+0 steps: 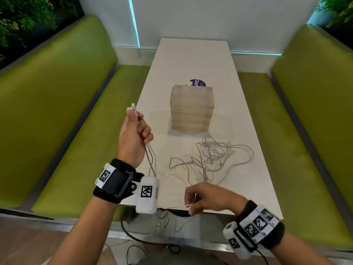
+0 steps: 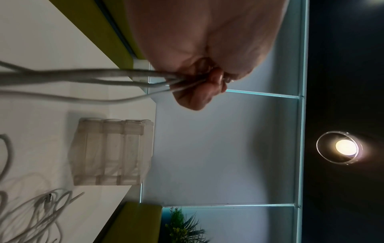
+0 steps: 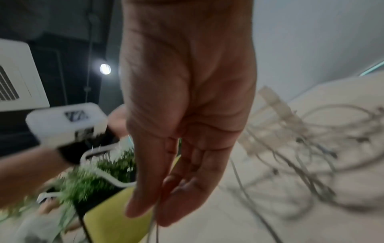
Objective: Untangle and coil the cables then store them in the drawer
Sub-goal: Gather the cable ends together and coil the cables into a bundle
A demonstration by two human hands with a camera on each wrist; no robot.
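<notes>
Gripping raised cable ends [image 1: 133, 108], the left hand [image 1: 133, 134] fists; the right hand [image 1: 206, 197] pinches a strand low.

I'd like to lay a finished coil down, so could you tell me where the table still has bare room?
The table is bare between the drawer unit and the far wall, and in a strip left of that unit. Crowded: the cable tangle fills the near right, reaching the right hand. The left hand holds cables over the left edge.
</notes>
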